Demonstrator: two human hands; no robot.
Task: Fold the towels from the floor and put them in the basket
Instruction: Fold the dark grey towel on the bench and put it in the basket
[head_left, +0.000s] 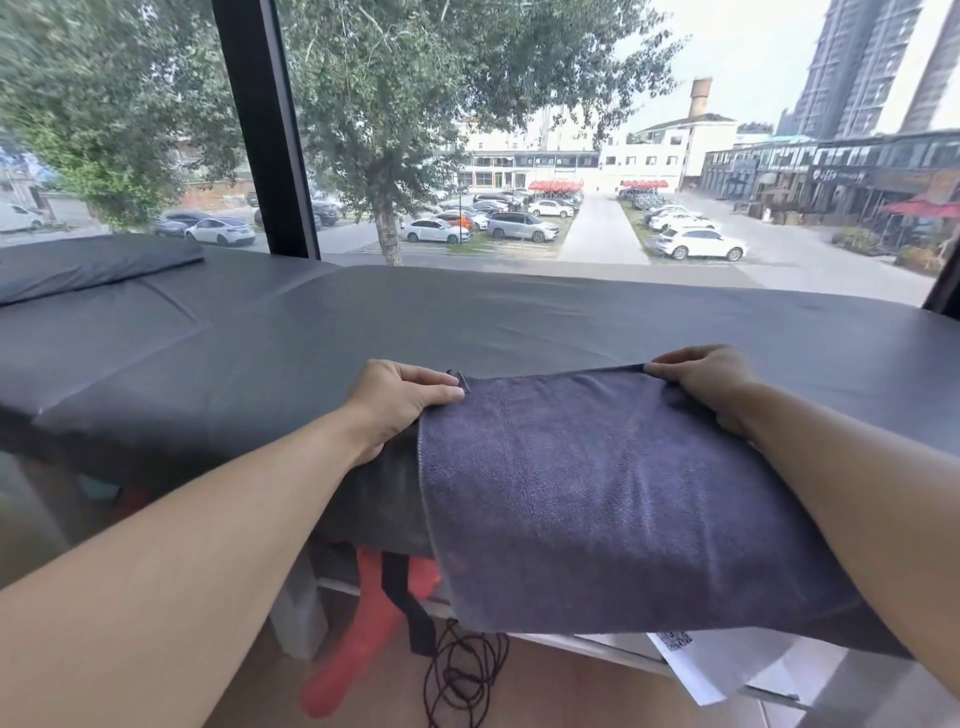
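— On the grey padded bench (467, 322) under the window, how many towels do you count?

— One. A single purple-grey towel (597, 493), draped over the near edge of the bench so its top edge lies on the cushion and the rest hangs down the front.

— And the hands?

— Two, both on that top edge and well apart. The left hand (400, 400) pinches the left corner between thumb and fingers, just beside the little hanging loop sewn there. The right hand (711, 384) has its fingers curled over the right corner, gripping it. The cloth is stretched fairly flat between them.

— Any basket in sight?

— I can't see one from here.

— What else is on the bench?

— One dark pillow (88, 265) at the far left end, well away from the towel.

— And underneath?

— One red thing (363, 639) with a black strap (405, 597) hanging across it, though I can't tell what it is. One loop of thin dark cable (462, 670) lies on the wooden floor beside it. To the right, a white sheet of paper (711, 670) pokes out below the towel's lower edge, with a printed code patch on it.

— Outside?

— One large tree (384, 104) close to the glass.
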